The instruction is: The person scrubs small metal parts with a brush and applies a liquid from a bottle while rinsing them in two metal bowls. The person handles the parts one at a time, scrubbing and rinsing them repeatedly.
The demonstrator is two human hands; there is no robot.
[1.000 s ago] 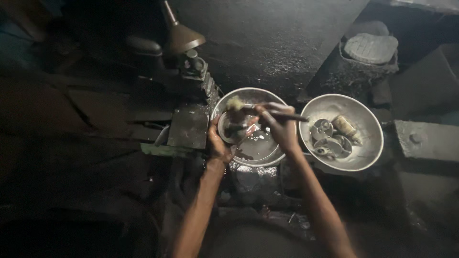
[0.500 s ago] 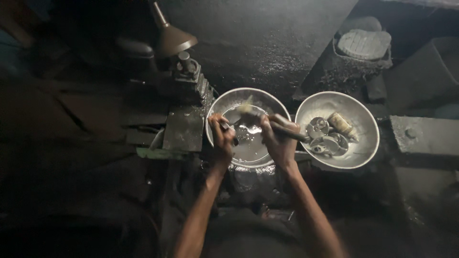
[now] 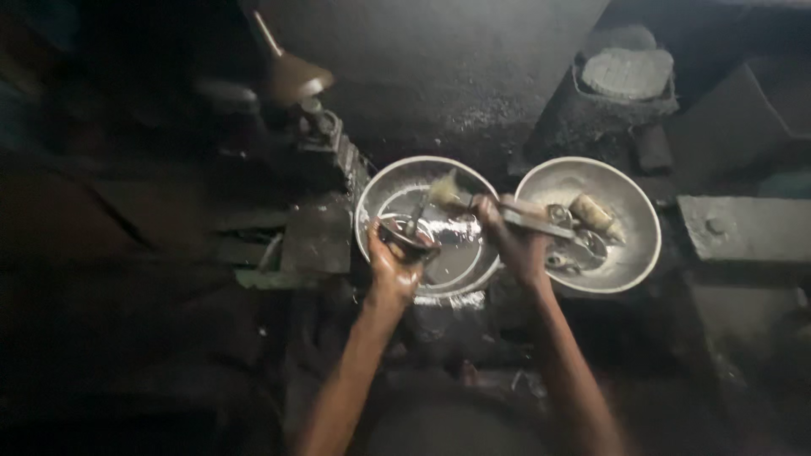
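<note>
no packages, labels, signs, screens visible

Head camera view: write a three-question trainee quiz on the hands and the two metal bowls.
1. True or false: the left hand holds a small dark round part over the left bowl.
2. Which does the right hand grip? A) a brush whose pale bristles point toward the left bowl B) a hammer C) a cloth
3. Fill in: the loose metal pieces lie in the ____ bowl.

Key: 1 true; 2 A; 3 right.
</note>
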